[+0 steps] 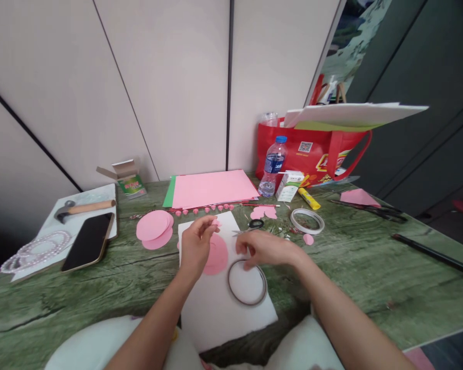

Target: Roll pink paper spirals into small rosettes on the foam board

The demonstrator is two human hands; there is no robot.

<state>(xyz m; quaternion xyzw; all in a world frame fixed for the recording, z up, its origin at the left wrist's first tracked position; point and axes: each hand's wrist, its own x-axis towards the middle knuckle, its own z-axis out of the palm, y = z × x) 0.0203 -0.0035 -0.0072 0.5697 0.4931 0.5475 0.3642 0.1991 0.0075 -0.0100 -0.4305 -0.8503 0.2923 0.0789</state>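
Note:
My left hand (196,244) is raised over a white sheet (224,303) and pinches a small pink paper piece (216,223) between thumb and fingertips. My right hand (263,248) hovers just right of it, fingers curled and blurred, above a tape ring (247,282) lying on the sheet. A pink paper circle (217,255) lies on the sheet between the hands. Black-handled scissors (252,225) lie just beyond the right hand.
Pink circles (153,227), a row of small pink buds (206,208), pink and green paper (212,187), a tape roll (307,220), a glue stick (308,198), a bottle (272,166), a red bag (312,151), a phone (88,241), a hammer (83,208) and beads (36,250) lie on the green table.

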